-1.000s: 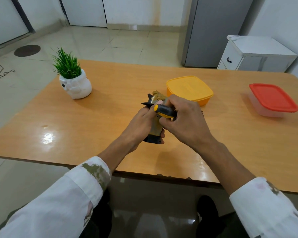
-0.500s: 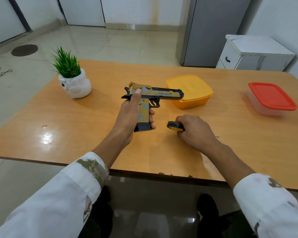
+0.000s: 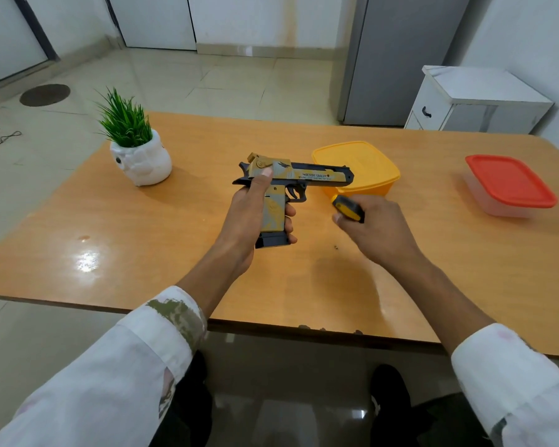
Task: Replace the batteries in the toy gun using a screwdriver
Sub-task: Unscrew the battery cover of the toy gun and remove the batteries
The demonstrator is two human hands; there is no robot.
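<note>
At the centre of the frame, the toy gun [image 3: 291,179] is gripped by its handle in the left hand [image 3: 252,221], held upright above the wooden table [image 3: 142,253] with the barrel pointed to the right. Just right of centre, the screwdriver [image 3: 349,208] is clasped by its yellow-and-black handle in the right hand [image 3: 375,230]; its shaft is hidden. A small dark speck [image 3: 336,247], perhaps a screw, is seen on the table between the hands. A yellow container [image 3: 368,162] is seen behind the barrel.
</note>
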